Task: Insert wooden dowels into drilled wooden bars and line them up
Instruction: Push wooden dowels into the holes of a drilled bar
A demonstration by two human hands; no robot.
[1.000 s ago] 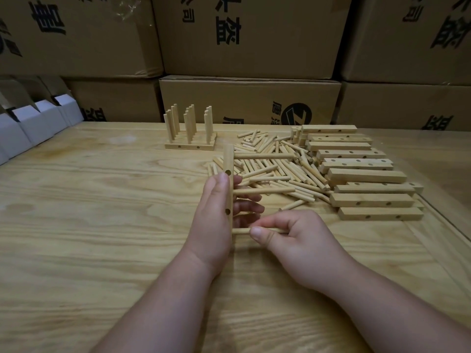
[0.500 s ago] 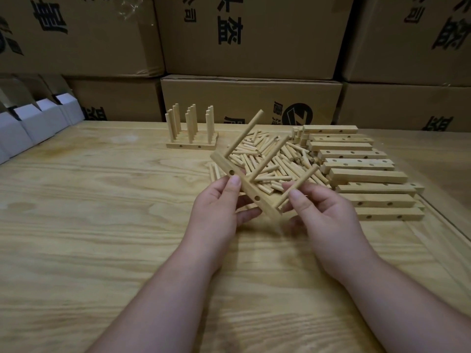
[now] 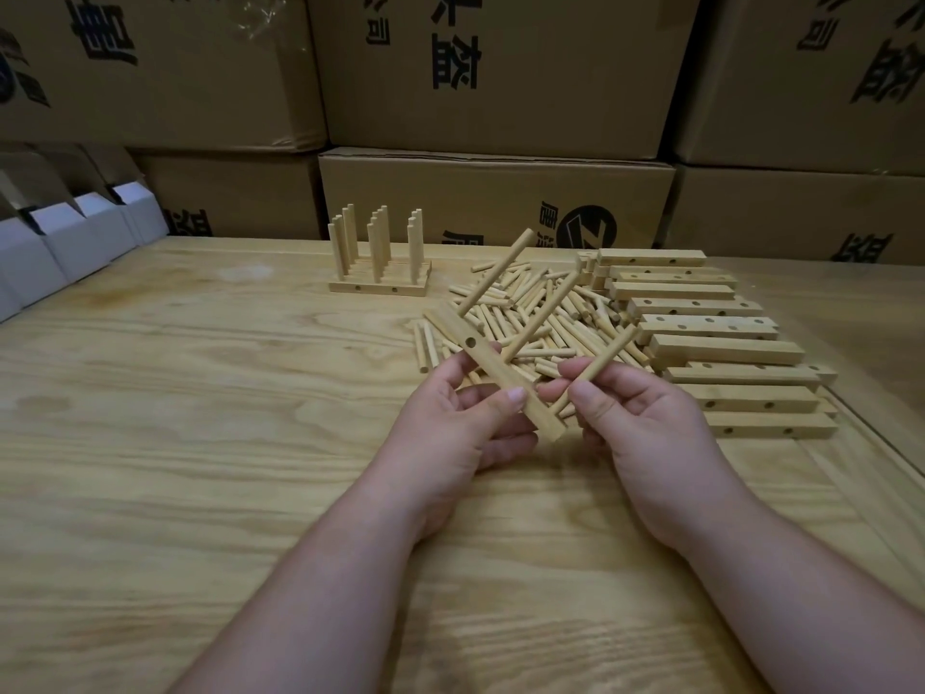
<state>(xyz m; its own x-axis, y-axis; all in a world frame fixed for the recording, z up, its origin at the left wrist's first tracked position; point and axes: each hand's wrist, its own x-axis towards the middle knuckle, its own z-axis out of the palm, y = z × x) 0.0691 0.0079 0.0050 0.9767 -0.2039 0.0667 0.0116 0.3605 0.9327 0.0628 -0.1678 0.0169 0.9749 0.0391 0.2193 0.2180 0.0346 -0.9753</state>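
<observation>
Above the middle of the tabletop [image 3: 200, 443], the left hand [image 3: 450, 433] gripped a drilled bar [image 3: 493, 370] held aslant, thumb on top and fingers curled beneath it. Three dowels stood out of the bar; the right hand [image 3: 635, 423] pinched the nearest dowel [image 3: 598, 370] between thumb and fingers. Loose dowels [image 3: 550, 313] and bare bars [image 3: 721, 353] lay toward the far right edge, finished bars [image 3: 378, 283] at the far edge.

Two bare hands in view, left hand [image 3: 450, 423] and right hand [image 3: 645, 423]. One pale drilled wooden bar [image 3: 493, 370] held up with three round wooden dowels stuck in it. Ten or so loose rectangular drilled bars [image 3: 721, 350] stacked at right. The loose dowel pile [image 3: 545, 323] has too many to count. Three white folded cartons [image 3: 75, 232], plus about six brown cardboard boxes [image 3: 500, 67].
</observation>
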